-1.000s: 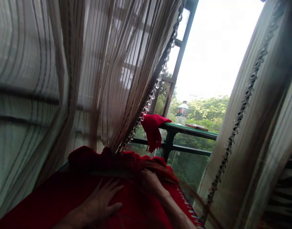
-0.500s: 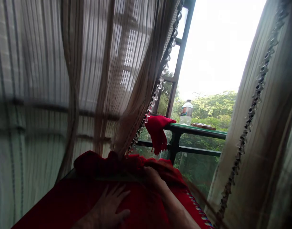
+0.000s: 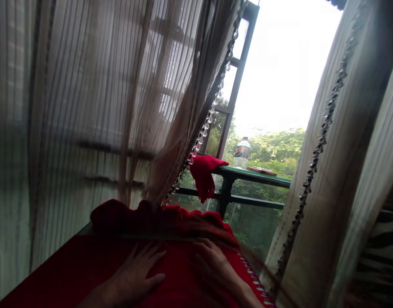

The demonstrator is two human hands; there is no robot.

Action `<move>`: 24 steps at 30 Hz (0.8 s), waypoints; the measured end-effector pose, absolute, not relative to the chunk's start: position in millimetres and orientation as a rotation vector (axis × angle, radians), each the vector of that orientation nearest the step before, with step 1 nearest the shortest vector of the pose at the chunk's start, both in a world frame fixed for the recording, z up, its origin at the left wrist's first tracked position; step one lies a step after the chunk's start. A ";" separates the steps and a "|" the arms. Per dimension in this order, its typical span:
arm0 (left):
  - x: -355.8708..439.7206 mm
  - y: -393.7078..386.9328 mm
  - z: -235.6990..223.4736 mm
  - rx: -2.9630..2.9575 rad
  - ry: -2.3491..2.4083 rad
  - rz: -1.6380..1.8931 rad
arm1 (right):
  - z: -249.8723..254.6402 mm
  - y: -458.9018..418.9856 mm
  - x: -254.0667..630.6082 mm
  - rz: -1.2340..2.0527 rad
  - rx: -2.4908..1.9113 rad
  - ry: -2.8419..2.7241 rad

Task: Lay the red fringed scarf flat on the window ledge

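Sheer striped curtains [image 3: 96,111] hang on both sides of an open balcony view, their beaded edges [image 3: 202,128] framing trees and bright sky beyond. Low in the view a red cloth [image 3: 87,265] covers a flat surface, bunched into a ridge along its far edge, with a multicoloured trim [image 3: 255,284] running down its right side.

Both hands lie flat on the cloth, holding nothing. The left hand [image 3: 135,273] rests palm down with its fingers spread, thumb out toward the middle. The right hand [image 3: 214,263] sits just beside it, nearer the bunched ridge, fingers extended and loosely apart, pressing on the fabric close to the trim.

Outside, a green rail [image 3: 257,176] carries a second red cloth [image 3: 204,171] draped over its end, fringe hanging down, a plastic bottle [image 3: 241,153] standing near it, and a flat brown object [image 3: 262,170], too small to identify.

The likely trouble is the left curtain: its hem drops right onto the bunched ridge, so pushing the fabric forward could catch the beads or drag the curtain under the fold. Uneven pressure from the two hands could also slide the cloth sideways off the right edge, where the trim already sits close to the drop.
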State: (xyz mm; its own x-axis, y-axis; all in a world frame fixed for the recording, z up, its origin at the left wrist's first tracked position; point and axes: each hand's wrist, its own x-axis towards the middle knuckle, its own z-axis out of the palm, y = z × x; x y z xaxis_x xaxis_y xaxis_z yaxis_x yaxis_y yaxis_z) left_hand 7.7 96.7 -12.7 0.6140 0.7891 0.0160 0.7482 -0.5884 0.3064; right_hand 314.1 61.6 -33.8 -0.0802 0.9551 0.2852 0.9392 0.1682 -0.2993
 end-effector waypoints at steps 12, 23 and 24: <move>7.0 112.0 -38.8 2.663 1.357 0.340 | -76.5 64.7 371.8 0.187 -1.906 -1.845; 2.7 129.3 -55.6 2.682 1.319 0.387 | -99.1 75.1 424.3 0.074 -2.153 -1.588; 3.2 129.1 -56.6 2.687 1.329 0.398 | -99.5 75.1 425.7 0.080 -2.167 -1.573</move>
